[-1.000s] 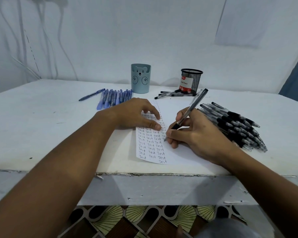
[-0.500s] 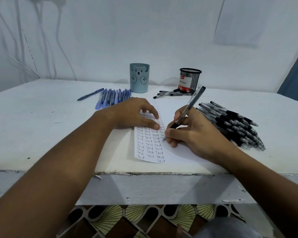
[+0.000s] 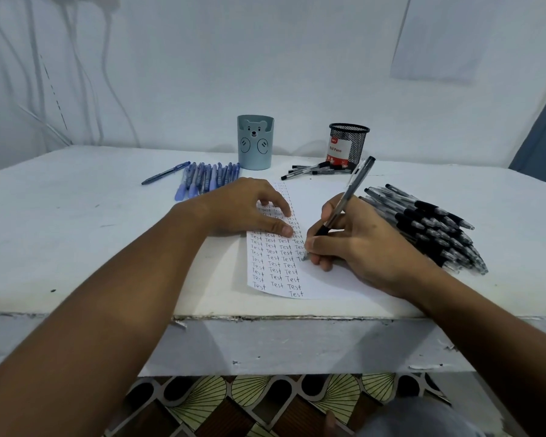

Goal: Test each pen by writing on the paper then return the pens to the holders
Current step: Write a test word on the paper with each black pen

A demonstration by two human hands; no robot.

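A white paper (image 3: pixel 322 279) lies near the table's front edge, with columns of the word "Test" down its left side. My left hand (image 3: pixel 249 209) rests on the paper's upper left, fingers pressing it down. My right hand (image 3: pixel 360 241) grips a black pen (image 3: pixel 347 197), its tip on the paper at the end of a written row. A pile of black pens (image 3: pixel 429 225) lies right of that hand. Blue pens (image 3: pixel 208 178) lie in a row at the back left. A blue bear holder (image 3: pixel 255 143) and a black mesh holder (image 3: pixel 349 145) stand behind.
A few black pens (image 3: pixel 316 170) lie in front of the mesh holder. One blue pen (image 3: pixel 164 173) lies apart, left of the row. The white table (image 3: pixel 76 231) has a chipped front edge. A wall with cables stands close behind.
The pen tip has shifted slightly along the row as my right hand writes. My left hand stays pressed on the paper.
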